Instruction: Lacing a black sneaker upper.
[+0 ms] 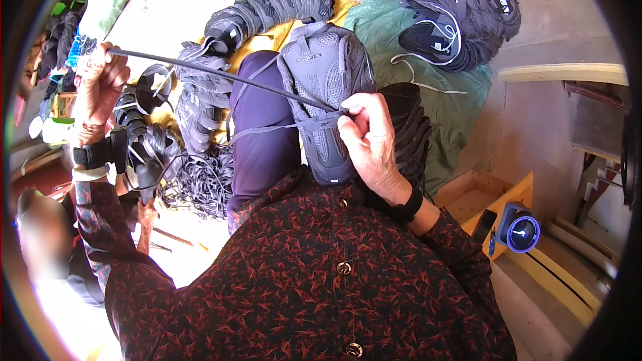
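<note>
A dark grey shoe upper (328, 150) with mesh panels rests against my lap, its pull loop pointing away from me. A black lace (214, 75) runs tight from its middle up to the left. My left hand (102, 83), raised far out to the left, is closed on the lace's far end. My right hand (370, 137) is closed at the upper's right edge, thumb and forefinger pinching where the lace meets it. A slack loop of lace (264, 132) hangs across my left thigh (261, 107).
Nested rows of black shoe uppers (274, 12) lie ahead on yellow and green cloth, with another stack (461, 10) at the far right. A heap of black laces (200, 180) lies left of my knee. A wooden box (468, 194) and a blue round device (521, 232) are at right. Another person (47, 234) sits at left.
</note>
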A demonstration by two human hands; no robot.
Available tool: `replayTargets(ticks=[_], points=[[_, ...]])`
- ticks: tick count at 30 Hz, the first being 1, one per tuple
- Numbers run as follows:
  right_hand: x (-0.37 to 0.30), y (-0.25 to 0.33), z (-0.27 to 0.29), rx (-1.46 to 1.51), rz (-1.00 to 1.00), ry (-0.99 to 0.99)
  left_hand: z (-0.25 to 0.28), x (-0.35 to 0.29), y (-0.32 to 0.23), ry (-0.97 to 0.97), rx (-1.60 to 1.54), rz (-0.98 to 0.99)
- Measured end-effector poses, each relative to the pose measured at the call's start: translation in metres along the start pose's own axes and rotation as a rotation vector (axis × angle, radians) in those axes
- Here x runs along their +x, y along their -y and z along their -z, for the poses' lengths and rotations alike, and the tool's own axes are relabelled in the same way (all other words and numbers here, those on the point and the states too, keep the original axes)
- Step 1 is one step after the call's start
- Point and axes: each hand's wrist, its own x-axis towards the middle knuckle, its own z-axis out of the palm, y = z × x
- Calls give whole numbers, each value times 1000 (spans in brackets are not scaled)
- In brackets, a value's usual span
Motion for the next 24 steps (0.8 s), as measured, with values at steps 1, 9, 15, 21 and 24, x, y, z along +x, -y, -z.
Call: replayTargets(ticks=[1,9,15,21,24], points=[[0,-2,0,3,1,5,-7,2,0,19,-55,7],[1,-5,4,31,-29,21,-10,19,-12,-58,-40,-68],[4,-6,4,46,-6,35,3,21,-13,-19,44,-58],[5,-5,9,20,-39,56,17,28,12,-189,654,-24],[7,0,7,-10,-34,63,-29,18,22,-187,1388,-19]])
